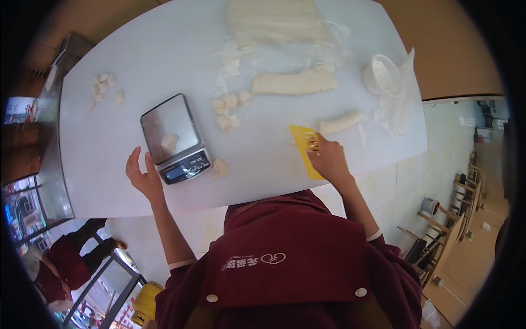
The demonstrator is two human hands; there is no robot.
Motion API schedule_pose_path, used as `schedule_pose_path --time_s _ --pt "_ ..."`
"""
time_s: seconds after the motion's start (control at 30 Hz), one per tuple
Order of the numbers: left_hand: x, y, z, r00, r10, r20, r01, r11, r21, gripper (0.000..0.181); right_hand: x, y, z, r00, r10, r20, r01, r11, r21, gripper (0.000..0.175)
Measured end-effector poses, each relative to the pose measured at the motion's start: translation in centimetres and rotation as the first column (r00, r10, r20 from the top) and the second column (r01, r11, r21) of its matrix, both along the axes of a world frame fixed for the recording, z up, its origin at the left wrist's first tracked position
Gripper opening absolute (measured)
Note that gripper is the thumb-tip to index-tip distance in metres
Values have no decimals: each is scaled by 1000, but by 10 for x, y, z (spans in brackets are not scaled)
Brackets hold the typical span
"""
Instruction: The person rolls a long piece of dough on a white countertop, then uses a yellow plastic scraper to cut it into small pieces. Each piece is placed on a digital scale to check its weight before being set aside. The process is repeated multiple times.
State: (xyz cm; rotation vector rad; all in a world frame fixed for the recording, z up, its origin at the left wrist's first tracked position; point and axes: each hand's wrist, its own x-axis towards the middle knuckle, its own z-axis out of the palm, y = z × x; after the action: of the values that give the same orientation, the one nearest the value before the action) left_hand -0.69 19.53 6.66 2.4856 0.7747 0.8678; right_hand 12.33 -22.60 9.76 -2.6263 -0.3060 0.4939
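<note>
My right hand [332,160] grips a yellow plastic dough scraper [306,153], its edge toward the white tabletop. Just beyond that hand lies a short roll of dough [342,122]. My left hand [144,177] is beside a digital kitchen scale [174,119], fingers apart and holding nothing. One small dough piece [169,142] rests on the scale's metal plate. Another dough lump [220,167] sits against the scale's right side. Several dough pieces [231,101] are grouped in the middle, next to a thicker dough log [294,82].
A large dough sheet [279,22] covers the far part of the white table [263,181]. A white tub [380,76] stands on a plastic bag [394,111] at right. More small dough pieces [102,85] lie far left. Another person [68,263] is at lower left, near a yellow gas cylinder [147,302].
</note>
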Motion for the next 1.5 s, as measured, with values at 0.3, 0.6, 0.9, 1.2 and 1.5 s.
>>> schedule_pose_path --time_s 0.3,0.6,0.9,1.2,1.5 --pt "-12 8 -1 993 105 61 -103 994 -36 24 -2 4 18 985 -105 -138 149 919 365 28" --pt "0 -7 -3 999 -45 20 43 993 113 26 6 -18 10 992 -113 -49 118 985 125 36" --pt "31 -44 -18 974 -213 -73 202 970 -138 35 -21 10 -3 992 123 -31 -126 986 -107 23" --pt "97 -122 -9 793 -608 -38 556 748 -361 34 -16 1 2 999 -7 -36 2 989 -149 28" --pt "140 -149 -29 687 -615 -388 526 789 -318 52 -34 20 16 990 77 -119 -57 985 163 27"
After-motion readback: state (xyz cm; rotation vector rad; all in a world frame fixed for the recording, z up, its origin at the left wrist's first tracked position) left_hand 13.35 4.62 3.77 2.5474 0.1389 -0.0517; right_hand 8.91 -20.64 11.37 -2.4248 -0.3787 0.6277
